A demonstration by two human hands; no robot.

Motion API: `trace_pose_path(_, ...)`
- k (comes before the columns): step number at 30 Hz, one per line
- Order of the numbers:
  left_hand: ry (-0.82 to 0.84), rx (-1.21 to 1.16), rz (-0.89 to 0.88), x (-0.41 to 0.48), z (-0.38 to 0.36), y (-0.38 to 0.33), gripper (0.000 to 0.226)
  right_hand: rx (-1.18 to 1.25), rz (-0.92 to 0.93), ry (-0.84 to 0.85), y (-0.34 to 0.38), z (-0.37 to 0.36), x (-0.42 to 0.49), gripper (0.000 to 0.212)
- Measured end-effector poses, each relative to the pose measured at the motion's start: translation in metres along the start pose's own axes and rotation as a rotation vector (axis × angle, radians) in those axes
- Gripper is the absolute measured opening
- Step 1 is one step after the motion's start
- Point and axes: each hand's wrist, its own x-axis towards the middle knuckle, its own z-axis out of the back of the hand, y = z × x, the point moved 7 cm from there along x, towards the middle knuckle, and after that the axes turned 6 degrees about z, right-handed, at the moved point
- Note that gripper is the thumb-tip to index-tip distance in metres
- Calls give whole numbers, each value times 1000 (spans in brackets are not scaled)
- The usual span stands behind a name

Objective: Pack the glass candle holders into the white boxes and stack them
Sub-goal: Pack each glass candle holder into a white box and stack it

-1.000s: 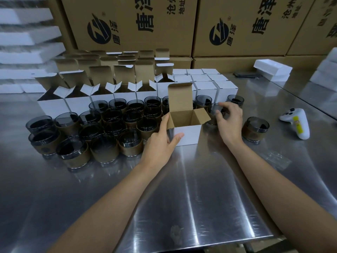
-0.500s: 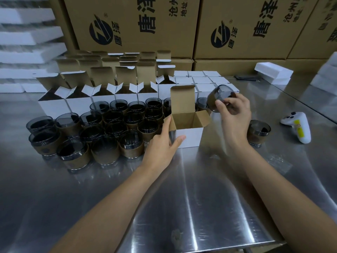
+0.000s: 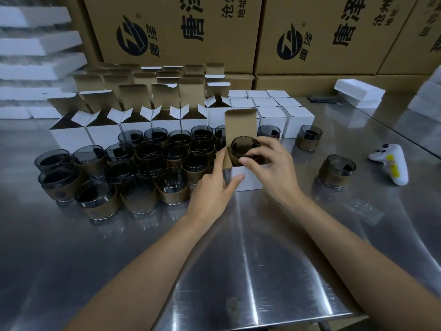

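An open white box (image 3: 248, 179) stands at the middle of the steel table, its lid flap upright. My right hand (image 3: 274, 168) grips a smoky glass candle holder (image 3: 242, 146) that sits partly inside the box's mouth. My left hand (image 3: 212, 187) steadies the box, fingers against its left flap and thumb on the front face. Several more holders with brown sleeves (image 3: 133, 170) crowd the table to the left. Two single holders (image 3: 336, 170) (image 3: 309, 137) stand to the right.
Rows of open white boxes (image 3: 105, 132) stand behind the holders, closed ones (image 3: 296, 120) beside them. A white controller (image 3: 391, 166) lies at the right. Large cardboard cartons (image 3: 181, 32) form a wall behind. White foam slabs (image 3: 358, 91) lie at back right.
My right hand picked a holder up from the table right of the box, lifted it, then lowered it into the box's mouth. My left hand stayed on the box.
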Motion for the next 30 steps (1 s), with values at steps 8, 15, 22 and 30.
trace_pose_path(8, 17, 42, 39, 0, -1, -1, 78, -262, 73, 162, 3, -11, -3, 40)
trace_pose_path(15, 3, 13, 31, 1, 1, -1, 78, -546, 157, 134, 11, -12, -5, 54)
trace_pose_path(22, -76, -87, -102, -3, 5, -8, 71, -1, -31, -154, -5, 10, -6, 39)
trace_pose_path(30, -202, -204, -208, -5, 12, -18, 88, 578, -299, -364, -40, 11, -16, 38)
